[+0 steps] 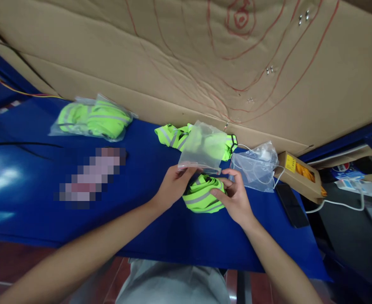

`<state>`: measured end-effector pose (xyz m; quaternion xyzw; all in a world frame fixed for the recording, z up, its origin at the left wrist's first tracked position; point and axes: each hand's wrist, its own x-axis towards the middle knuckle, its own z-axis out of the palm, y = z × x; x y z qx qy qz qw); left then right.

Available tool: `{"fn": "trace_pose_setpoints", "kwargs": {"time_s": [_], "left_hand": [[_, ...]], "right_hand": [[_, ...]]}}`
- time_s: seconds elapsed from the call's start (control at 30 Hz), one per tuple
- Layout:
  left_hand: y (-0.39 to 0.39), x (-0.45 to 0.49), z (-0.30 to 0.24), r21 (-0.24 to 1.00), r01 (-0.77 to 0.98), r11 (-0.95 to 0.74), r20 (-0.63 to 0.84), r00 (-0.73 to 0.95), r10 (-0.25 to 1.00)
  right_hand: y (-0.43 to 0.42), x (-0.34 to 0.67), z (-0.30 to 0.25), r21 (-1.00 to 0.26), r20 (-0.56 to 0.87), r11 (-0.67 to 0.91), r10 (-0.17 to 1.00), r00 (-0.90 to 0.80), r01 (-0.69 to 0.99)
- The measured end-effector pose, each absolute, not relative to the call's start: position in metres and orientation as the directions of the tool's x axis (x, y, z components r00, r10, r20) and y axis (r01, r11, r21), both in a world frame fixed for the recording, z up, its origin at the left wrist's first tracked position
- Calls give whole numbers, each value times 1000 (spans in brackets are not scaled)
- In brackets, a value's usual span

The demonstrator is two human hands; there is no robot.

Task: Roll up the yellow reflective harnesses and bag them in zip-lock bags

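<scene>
A clear zip bag [201,145] hangs by its edge from my left hand [175,183], whose fingers are closed on its near, zip side. Just below the bag sits a rolled neon-yellow reflective strap [203,198] with grey stripes. My right hand [236,196] grips the roll's right side, thumb in front; its index finger reaches up beside the bag's corner. Behind the bag, partly covered by it, lies another loose neon-yellow reflective strap [171,136] with a black buckle at its right end.
Bagged neon-yellow straps [93,118] lie at the back left of the blue table [150,169]. A pixelated item [92,179] is left of centre. To the right are a clear bag with a white cable [255,166], a black phone [291,206] and a cardboard box [302,175]. A cardboard wall [173,55] stands behind.
</scene>
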<state>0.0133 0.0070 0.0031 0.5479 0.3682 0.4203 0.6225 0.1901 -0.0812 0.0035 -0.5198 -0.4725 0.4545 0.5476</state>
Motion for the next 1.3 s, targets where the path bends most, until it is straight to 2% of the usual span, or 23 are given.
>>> {"fn": "trace_pose_setpoints", "kwargs": {"time_s": [0.1,0.23,0.3,0.43,0.5,0.57,0.67,0.73,0.83,0.9,0.97,1.07,1.13,1.3], "left_hand": [[10,12,1,997,-76,6,34,520,854],[9,9,4,992,-116,43,49,684,728],[11,8,5,993,-115,-34,105,693,714],[17,6,-4,955,22,-296,186,732,656],[20,5,-9,944,-2,-330,212,770,602],[22,3,-11,978,-83,-192,175,827,534],[23,-1,-7,960,-182,211,73,895,440],[23,-1,-2,867,-285,409,70,882,467],[19,3,0,759,-408,508,38,806,590],[13,9,-2,759,-409,507,-42,746,664],[6,15,-3,783,-390,484,-112,677,727],[-3,20,-3,827,-377,417,-136,586,799],[-6,21,-2,849,-369,377,-121,559,820],[-6,19,1,887,-339,312,-83,549,832]], "right_hand": [[-81,194,6,-999,-9,-4,995,102,-49],[-81,198,8,-998,-60,-55,990,131,-43],[-80,202,10,-995,-87,-76,983,165,-70],[-75,214,14,-984,-135,-98,956,259,-151],[-73,219,15,-982,-144,-105,955,259,-158],[-73,224,16,-989,-113,-84,960,256,-124],[-74,228,17,-1000,3,0,966,260,14],[-76,229,18,-993,75,50,969,236,111],[-77,224,17,-976,129,90,973,194,196],[-76,218,15,-980,125,92,974,191,175],[-75,211,12,-993,95,79,971,221,84],[-76,202,10,-997,68,73,957,283,-5],[-78,197,10,-996,89,83,953,291,35],[-84,193,13,-961,165,116,969,185,250]]}}
